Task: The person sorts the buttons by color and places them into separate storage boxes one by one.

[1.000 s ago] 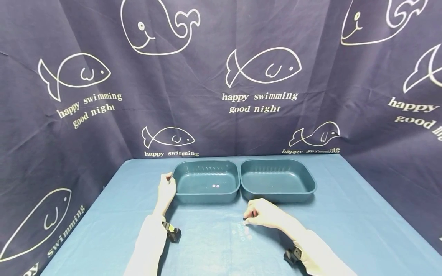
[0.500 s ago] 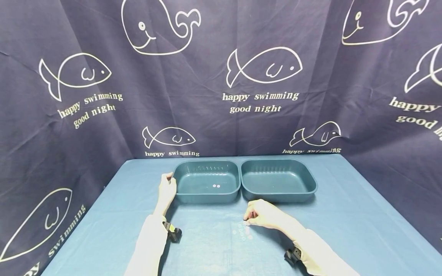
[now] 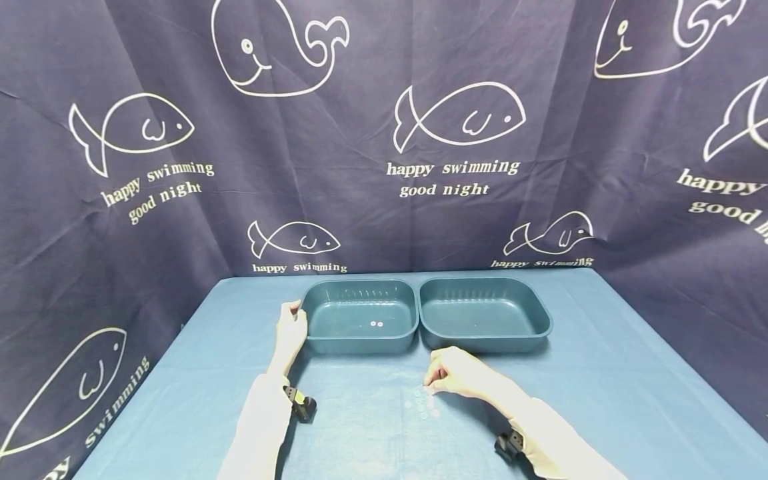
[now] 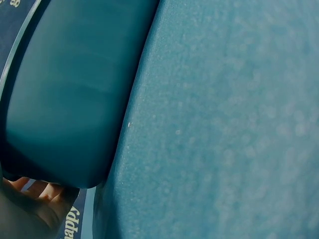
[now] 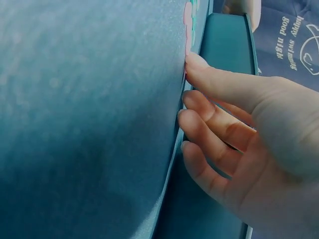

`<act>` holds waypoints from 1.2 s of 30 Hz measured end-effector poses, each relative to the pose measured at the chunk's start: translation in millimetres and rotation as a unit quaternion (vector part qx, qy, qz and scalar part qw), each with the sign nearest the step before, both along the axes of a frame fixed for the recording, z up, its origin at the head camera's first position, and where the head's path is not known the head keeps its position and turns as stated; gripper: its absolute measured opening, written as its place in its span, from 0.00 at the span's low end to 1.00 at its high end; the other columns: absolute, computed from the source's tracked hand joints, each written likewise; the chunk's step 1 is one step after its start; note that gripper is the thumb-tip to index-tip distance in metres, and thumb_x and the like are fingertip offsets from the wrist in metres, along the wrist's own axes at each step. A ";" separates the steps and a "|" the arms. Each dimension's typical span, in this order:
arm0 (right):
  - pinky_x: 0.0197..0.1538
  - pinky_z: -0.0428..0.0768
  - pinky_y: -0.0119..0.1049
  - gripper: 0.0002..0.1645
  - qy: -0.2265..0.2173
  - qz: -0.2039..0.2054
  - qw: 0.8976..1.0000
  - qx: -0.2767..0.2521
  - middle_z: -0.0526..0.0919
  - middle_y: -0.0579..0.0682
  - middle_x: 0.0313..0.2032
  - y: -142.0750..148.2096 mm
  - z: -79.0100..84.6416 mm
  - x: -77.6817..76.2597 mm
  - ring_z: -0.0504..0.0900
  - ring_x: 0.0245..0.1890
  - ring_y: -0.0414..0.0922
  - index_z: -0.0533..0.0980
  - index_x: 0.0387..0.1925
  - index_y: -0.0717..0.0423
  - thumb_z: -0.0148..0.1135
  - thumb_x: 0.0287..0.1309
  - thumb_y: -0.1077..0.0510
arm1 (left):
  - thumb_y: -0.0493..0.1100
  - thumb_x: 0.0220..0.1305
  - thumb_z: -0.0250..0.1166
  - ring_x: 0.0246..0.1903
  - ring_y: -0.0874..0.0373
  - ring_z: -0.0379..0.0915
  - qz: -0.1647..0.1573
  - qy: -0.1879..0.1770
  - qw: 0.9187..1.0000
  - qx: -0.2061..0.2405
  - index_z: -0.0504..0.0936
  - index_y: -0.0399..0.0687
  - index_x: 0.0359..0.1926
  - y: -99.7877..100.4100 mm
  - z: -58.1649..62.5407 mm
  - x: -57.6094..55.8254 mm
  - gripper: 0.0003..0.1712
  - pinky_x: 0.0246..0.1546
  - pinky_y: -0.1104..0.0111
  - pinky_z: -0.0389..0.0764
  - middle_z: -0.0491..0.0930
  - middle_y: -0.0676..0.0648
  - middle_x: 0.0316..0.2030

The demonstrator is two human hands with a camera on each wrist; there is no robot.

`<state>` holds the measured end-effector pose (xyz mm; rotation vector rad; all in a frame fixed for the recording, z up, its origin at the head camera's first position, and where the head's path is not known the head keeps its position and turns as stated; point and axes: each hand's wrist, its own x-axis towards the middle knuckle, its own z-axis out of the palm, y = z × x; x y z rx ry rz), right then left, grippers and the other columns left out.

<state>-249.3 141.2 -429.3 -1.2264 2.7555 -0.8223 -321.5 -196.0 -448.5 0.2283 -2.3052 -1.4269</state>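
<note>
Two teal bins stand side by side at the back of the table. My left hand (image 3: 291, 330) grips the outer end of the left bin (image 3: 360, 345), its fingers behind the end wall in the left wrist view. Two small pale buttons (image 3: 373, 324) lie inside that bin. In front of the right bin (image 3: 486, 344), my right hand (image 3: 459, 373) pinches a small pink button at the tabletop between thumb and forefinger, the button mostly hidden. Several pink and pale teal buttons (image 3: 435, 413) lie flat just beyond the fingertips; a pink button (image 5: 188, 14) shows in the right wrist view.
A blue cloth covers the table (image 3: 360, 427). Dark curtain (image 3: 360, 167) with white fish drawings rises right behind the bins and along both sides. The bins touch or nearly touch at their inner ends. A black camera is strapped on each wrist.
The right fingertips have shifted very slightly at the edge of the buttons. The left hand and both bins have stayed in place.
</note>
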 end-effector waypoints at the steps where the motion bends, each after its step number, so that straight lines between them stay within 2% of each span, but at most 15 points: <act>1: 0.27 0.71 0.20 0.03 0.001 0.000 1.000 0.001 0.74 0.40 0.21 -0.2 0.2 -0.1 0.69 0.22 0.26 0.85 0.24 0.53 0.71 0.41 0.61 | 0.35 0.66 0.45 0.57 0.36 0.67 0.001 0.000 1.000 0.000 0.65 0.33 0.54 0.1 0.0 0.1 0.17 0.59 0.48 0.65 0.72 0.29 0.53; 10: 0.28 0.70 0.19 0.02 0.038 0.014 0.999 0.020 0.76 0.38 0.21 0.3 0.2 -1.2 0.69 0.23 0.26 0.85 0.23 0.50 0.70 0.43 0.61 | 0.35 0.66 0.45 0.58 0.36 0.67 0.003 -0.002 1.000 0.001 0.65 0.33 0.54 0.2 -0.9 -0.9 0.17 0.60 0.48 0.65 0.72 0.29 0.54; 18: 0.29 0.71 0.20 0.03 0.020 0.021 1.000 0.005 0.75 0.38 0.21 2.2 -1.6 -1.5 0.70 0.23 0.27 0.84 0.23 0.50 0.68 0.45 0.61 | 0.35 0.66 0.45 0.58 0.36 0.66 0.001 -0.003 1.000 0.002 0.65 0.33 0.54 -0.6 -2.6 -2.4 0.17 0.60 0.48 0.65 0.71 0.29 0.54; 26: 0.28 0.70 0.19 0.03 0.056 0.030 0.998 -0.019 0.75 0.40 0.21 1.5 -1.7 -3.6 0.73 0.23 0.31 0.83 0.22 0.52 0.67 0.47 0.60 | 0.36 0.67 0.44 0.59 0.36 0.65 -0.003 -0.004 1.000 0.009 0.64 0.34 0.54 -0.8 -1.8 -2.6 0.17 0.60 0.47 0.64 0.70 0.29 0.54; 36: 0.28 0.70 0.20 0.03 0.042 0.017 0.999 -0.026 0.73 0.41 0.21 1.0 -1.1 -4.3 0.71 0.23 0.32 0.83 0.23 0.49 0.66 0.46 0.60 | 0.35 0.66 0.44 0.59 0.36 0.65 -0.003 -0.004 1.000 0.010 0.64 0.33 0.54 -0.8 -2.0 -3.0 0.16 0.60 0.47 0.64 0.70 0.29 0.54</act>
